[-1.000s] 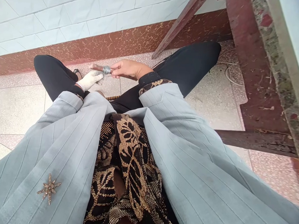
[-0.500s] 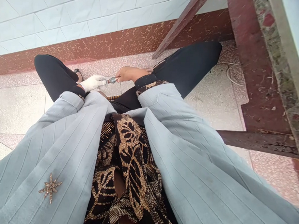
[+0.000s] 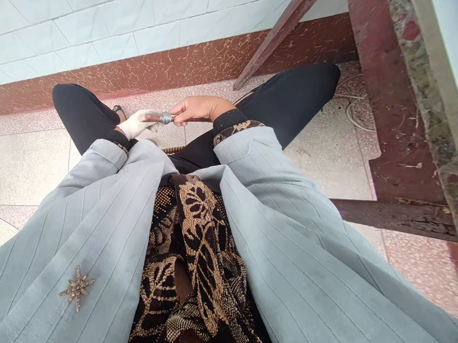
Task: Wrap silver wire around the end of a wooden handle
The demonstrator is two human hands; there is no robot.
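A thin brown rod (image 3: 151, 117) with silvery wire wound in a lump (image 3: 165, 118) lies level between my hands, above the floor between my knees. My left hand (image 3: 135, 125), in a white glove, is closed around the rod's left part. From the right, my bare right hand (image 3: 196, 109) grips the rod with thumb and fingers just beside the wire lump. More of the rod shows under my right palm. What kind of tool or part the rod is, I cannot make out.
A dark red wooden frame (image 3: 404, 126) with a slanting leg (image 3: 277, 41) stands at the right. Behind it on the floor lies a pale cable (image 3: 350, 114). A white tiled wall (image 3: 106, 22) with a brown skirting (image 3: 161, 65) runs across the front. My black-clad knees are spread wide.
The wire lump has shifted slightly left and up. My right hand has turned and moved a little; more brown rod now shows on both sides of the wire.
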